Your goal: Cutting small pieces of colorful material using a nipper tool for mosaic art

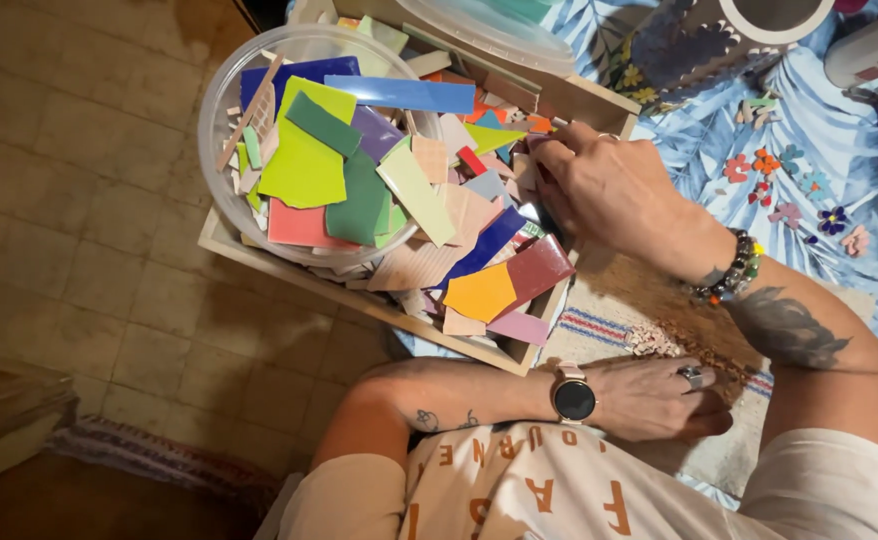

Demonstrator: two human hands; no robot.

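The right hand [604, 185] reaches into a wooden tray [259, 262] heaped with coloured tile shards [429, 210], fingers curled down among them; whether they pinch a piece cannot be told. The left hand [654, 398], loosely closed, rests on a striped cloth [599, 325]. Broken edges could likely cut the digging fingers, and the overfull clear plastic tub [221, 110] may shed pieces floorward. A lidded clear container [489, 30] sits behind; no label is legible.
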